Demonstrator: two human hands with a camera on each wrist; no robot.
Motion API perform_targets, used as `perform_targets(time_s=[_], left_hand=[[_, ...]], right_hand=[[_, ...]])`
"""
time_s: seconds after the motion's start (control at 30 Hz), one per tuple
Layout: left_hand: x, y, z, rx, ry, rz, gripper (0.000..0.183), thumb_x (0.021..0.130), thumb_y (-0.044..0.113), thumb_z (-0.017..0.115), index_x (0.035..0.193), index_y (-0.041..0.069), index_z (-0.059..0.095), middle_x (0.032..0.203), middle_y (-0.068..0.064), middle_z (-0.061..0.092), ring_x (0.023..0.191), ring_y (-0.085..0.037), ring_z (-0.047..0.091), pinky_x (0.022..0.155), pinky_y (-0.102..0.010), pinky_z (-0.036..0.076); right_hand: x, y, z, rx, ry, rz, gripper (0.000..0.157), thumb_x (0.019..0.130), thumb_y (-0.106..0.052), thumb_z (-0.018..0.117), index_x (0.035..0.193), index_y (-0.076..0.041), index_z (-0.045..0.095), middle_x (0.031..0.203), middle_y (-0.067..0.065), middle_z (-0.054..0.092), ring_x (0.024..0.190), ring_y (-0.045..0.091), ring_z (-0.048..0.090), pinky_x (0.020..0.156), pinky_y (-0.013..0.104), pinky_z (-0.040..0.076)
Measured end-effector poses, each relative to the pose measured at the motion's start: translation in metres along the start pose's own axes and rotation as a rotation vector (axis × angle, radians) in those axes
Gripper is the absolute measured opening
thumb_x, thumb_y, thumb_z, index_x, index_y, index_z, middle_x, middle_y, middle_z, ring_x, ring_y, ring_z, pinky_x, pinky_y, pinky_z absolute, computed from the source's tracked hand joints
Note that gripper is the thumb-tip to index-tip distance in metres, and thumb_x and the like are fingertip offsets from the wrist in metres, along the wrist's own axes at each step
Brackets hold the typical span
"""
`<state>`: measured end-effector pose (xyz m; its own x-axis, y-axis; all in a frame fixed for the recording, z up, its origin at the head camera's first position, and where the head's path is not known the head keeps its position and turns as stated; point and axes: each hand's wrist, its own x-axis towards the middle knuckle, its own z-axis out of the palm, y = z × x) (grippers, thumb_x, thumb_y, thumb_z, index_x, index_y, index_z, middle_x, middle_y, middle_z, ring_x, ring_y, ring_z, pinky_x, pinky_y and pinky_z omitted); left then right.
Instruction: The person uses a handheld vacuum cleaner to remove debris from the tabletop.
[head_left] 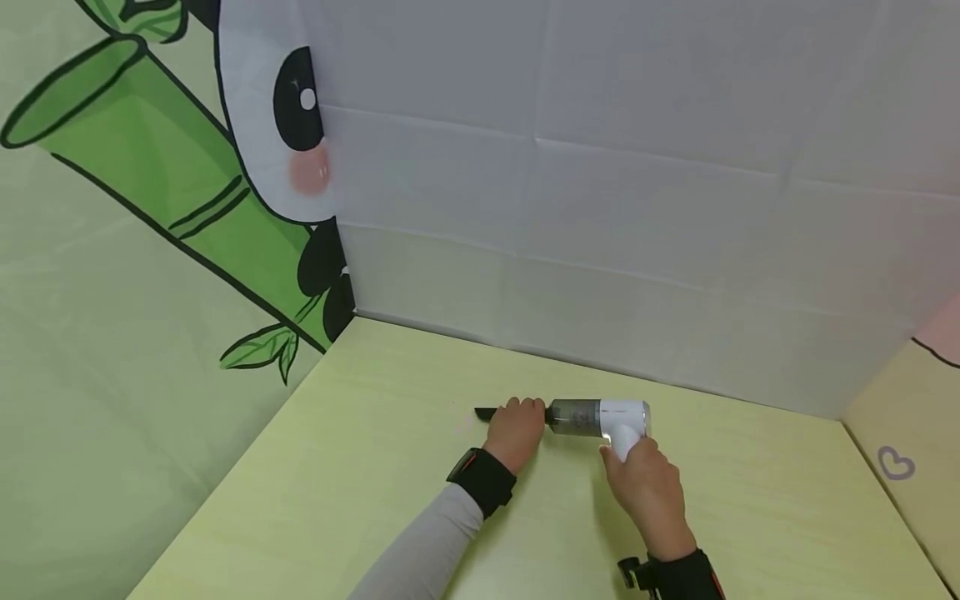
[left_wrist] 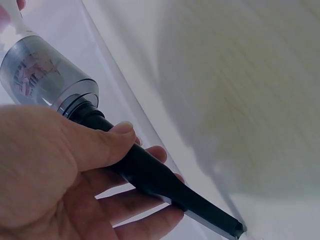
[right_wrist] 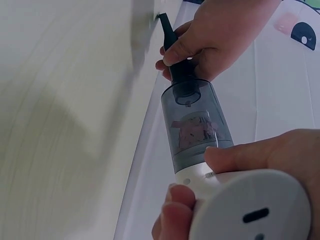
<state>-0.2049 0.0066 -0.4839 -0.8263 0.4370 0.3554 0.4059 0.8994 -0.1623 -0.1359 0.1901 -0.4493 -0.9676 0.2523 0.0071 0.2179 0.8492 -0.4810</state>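
Observation:
A white handheld vacuum cleaner (head_left: 624, 414) is held level just over the table, its nozzle towards the left. My right hand (head_left: 651, 493) grips its white handle. Around the black crevice nozzle (left_wrist: 150, 175) are the curled fingers and thumb of my left hand (head_left: 516, 435). Through the smoky clear dust cup (right_wrist: 197, 120), pinkish scraps show inside. The nozzle's tip is at or close to the tabletop; whether it touches cannot be told. Faint pinkish bits (head_left: 464, 422) lie on the table beside the tip.
The pale yellow table (head_left: 375, 500) meets a whitish cloth wall (head_left: 600, 250) at the back. A green printed cloth (head_left: 112, 333) with bamboo hangs at the left. On the right stands a panel with a printed heart (head_left: 896, 464).

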Motion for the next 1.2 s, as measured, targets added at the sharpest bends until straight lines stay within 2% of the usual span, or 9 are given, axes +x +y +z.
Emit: perform_targets(time_s=[0.23, 0.47, 0.7, 0.87, 1.0, 1.2], left_hand=[[-0.017, 0.008, -0.017, -0.048, -0.023, 0.036, 0.017, 0.098, 0.016, 0.069, 0.113, 0.010, 0.069, 0.102, -0.004, 0.070, 0.095, -0.022, 0.068, 0.083, -0.035, 0.061], [-0.046, 0.004, -0.027, -0.091, -0.011, 0.073, 0.014, 0.098, 0.015, 0.068, 0.111, 0.010, 0.069, 0.100, -0.004, 0.071, 0.094, -0.023, 0.068, 0.083, -0.036, 0.061], [-0.079, -0.004, -0.037, -0.087, 0.016, 0.118, 0.012, 0.097, 0.016, 0.070, 0.107, 0.009, 0.069, 0.094, -0.005, 0.069, 0.090, -0.024, 0.068, 0.079, -0.036, 0.061], [-0.094, -0.018, -0.033, -0.058, 0.086, 0.130, 0.010, 0.095, 0.017, 0.072, 0.101, 0.009, 0.069, 0.088, -0.005, 0.069, 0.084, -0.023, 0.068, 0.074, -0.035, 0.061], [-0.101, -0.027, -0.032, -0.048, 0.093, 0.139, 0.011, 0.095, 0.017, 0.072, 0.101, 0.009, 0.068, 0.088, -0.005, 0.069, 0.083, -0.023, 0.068, 0.074, -0.035, 0.061], [-0.102, -0.018, -0.035, -0.026, 0.082, 0.153, 0.010, 0.096, 0.019, 0.070, 0.101, 0.011, 0.068, 0.088, -0.003, 0.068, 0.082, -0.020, 0.067, 0.071, -0.032, 0.061]], right_hand=[[-0.035, -0.002, -0.011, -0.011, 0.012, 0.056, 0.056, 0.097, -0.037, 0.065, 0.099, 0.016, 0.047, 0.073, 0.019, 0.055, 0.060, 0.030, 0.057, 0.045, 0.035, 0.045], [-0.076, -0.013, -0.007, -0.013, 0.036, 0.112, 0.056, 0.097, -0.037, 0.065, 0.101, 0.016, 0.047, 0.074, 0.019, 0.055, 0.060, 0.029, 0.056, 0.045, 0.034, 0.046], [-0.118, -0.028, 0.001, 0.000, 0.067, 0.148, 0.055, 0.097, -0.036, 0.066, 0.101, 0.015, 0.048, 0.074, 0.019, 0.055, 0.060, 0.028, 0.056, 0.045, 0.034, 0.046], [-0.128, -0.039, 0.015, -0.003, 0.084, 0.138, 0.055, 0.096, -0.035, 0.067, 0.101, 0.016, 0.048, 0.074, 0.019, 0.055, 0.059, 0.028, 0.056, 0.044, 0.033, 0.046], [-0.137, -0.048, 0.021, -0.001, 0.101, 0.131, 0.053, 0.096, -0.035, 0.067, 0.099, 0.015, 0.048, 0.073, 0.018, 0.055, 0.058, 0.027, 0.055, 0.044, 0.033, 0.045], [-0.145, -0.043, 0.013, 0.003, 0.107, 0.124, 0.051, 0.097, -0.034, 0.066, 0.096, 0.013, 0.048, 0.072, 0.017, 0.055, 0.057, 0.027, 0.055, 0.044, 0.035, 0.044]])
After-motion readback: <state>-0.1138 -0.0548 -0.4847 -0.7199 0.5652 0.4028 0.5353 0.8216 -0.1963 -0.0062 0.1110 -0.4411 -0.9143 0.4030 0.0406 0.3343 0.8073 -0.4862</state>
